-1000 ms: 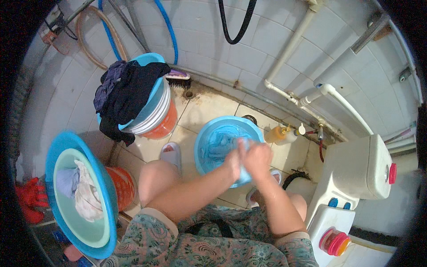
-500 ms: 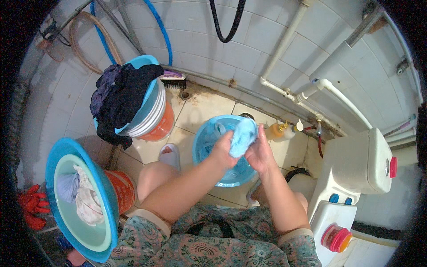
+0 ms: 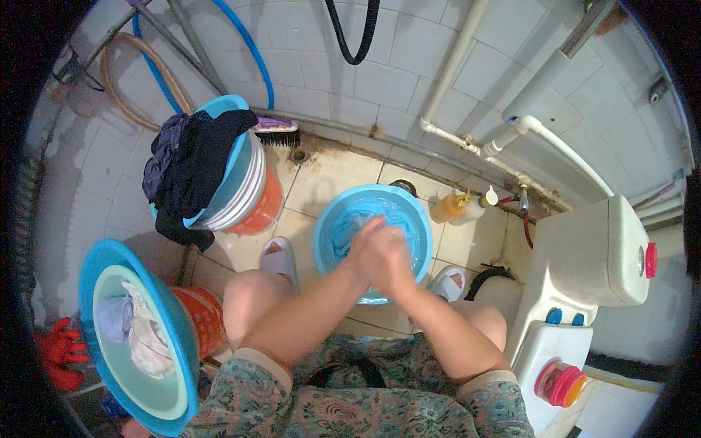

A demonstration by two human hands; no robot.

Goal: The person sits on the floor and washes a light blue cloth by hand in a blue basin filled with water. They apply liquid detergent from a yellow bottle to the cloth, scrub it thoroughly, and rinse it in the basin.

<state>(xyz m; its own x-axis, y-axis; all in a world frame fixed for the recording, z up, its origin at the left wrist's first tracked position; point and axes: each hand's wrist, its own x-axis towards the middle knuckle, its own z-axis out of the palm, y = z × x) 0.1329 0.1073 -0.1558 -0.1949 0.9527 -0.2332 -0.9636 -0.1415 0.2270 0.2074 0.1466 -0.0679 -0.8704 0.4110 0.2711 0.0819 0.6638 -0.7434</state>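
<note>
My left hand (image 3: 365, 248) and my right hand (image 3: 392, 259) are pressed together over the blue basin (image 3: 428, 244), with their fingers closed and smeared by motion. The right hand overlaps the left. Between them the light blue cloth seen a half second ago is now hidden by the fingers. Soaked light blue fabric (image 3: 352, 225) lies in the water just beyond the hands. The basin stands on the tiled floor between my feet, which are in pale slippers (image 3: 280, 263).
Dark clothes (image 3: 197, 168) drape over a bucket (image 3: 255, 208) at the far left. Nearer, a large blue basin (image 3: 95, 277) holds a pale green one with clothes. Two pump bottles (image 3: 467, 208) stand beyond the basin's right side. At right is a toilet (image 3: 584, 255) bearing a red-lidded jar (image 3: 558, 383).
My hands have come together and turned over the basin. The light blue cloth, earlier a wad in my left hand beside my open right hand, has gone out of sight between them.
</note>
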